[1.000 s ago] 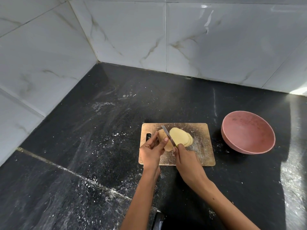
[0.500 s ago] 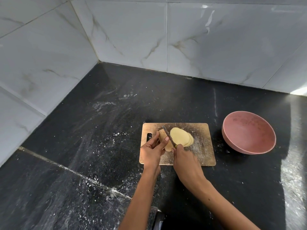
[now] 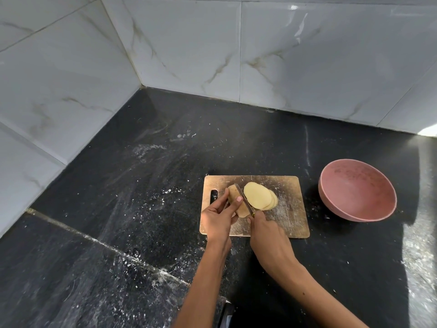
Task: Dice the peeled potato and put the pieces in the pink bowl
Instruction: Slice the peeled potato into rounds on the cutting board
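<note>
Left hand pinches the potato — right hand grips a knife, blade angled away across the potato's length.

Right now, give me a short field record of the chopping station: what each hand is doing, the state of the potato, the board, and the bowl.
left hand: grips the uncut part of the peeled potato, steadying it on the board
right hand: holds the small steel-bladed knife, blade set between the uncut part and the slices
cut slices: pale yellow rounds, overlapping, lying right of the blade
rectangular wooden chopping board: flat on the black stone counter
round pink bowl: right of the board, apart from it, no potato visible inside
dicing: not yet started, slices only
</note>
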`<control>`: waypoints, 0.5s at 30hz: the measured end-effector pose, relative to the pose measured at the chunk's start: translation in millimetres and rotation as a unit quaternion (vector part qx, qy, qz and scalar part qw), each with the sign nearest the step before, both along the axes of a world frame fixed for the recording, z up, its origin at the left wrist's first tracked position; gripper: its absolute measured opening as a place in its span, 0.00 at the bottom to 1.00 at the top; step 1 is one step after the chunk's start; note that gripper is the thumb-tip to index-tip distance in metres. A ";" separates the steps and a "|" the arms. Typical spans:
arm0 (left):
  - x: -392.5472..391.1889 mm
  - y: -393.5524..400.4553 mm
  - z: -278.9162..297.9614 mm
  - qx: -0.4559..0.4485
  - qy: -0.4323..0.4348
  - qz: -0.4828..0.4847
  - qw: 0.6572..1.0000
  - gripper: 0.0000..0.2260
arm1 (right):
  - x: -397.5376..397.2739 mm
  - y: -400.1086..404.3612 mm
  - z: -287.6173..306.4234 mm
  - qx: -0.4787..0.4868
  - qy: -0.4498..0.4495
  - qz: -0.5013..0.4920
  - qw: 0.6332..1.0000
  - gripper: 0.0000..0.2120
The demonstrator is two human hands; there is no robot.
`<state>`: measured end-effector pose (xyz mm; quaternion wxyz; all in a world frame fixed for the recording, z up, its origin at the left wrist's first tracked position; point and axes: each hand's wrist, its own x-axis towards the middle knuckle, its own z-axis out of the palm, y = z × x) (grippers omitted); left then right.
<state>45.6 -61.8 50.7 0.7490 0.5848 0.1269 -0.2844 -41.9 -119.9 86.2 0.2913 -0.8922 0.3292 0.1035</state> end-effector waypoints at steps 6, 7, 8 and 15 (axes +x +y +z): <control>1.9 -3.7 3.6 0.030 -0.018 -0.003 0.999 0.20 | 17.9 -3.2 -4.6 -0.016 0.006 -0.017 1.000 0.05; 2.0 -4.2 2.8 0.036 -0.020 0.000 0.999 0.20 | 21.8 -4.1 -4.4 -0.013 0.005 -0.017 1.000 0.05; 1.9 -4.6 2.4 0.042 -0.022 0.003 0.999 0.20 | 24.4 -4.4 -4.0 -0.012 0.005 -0.017 1.000 0.05; 3.1 -4.4 2.4 0.041 -0.016 0.001 0.999 0.19 | -3.2 3.3 -5.6 0.007 0.018 -0.017 1.000 0.08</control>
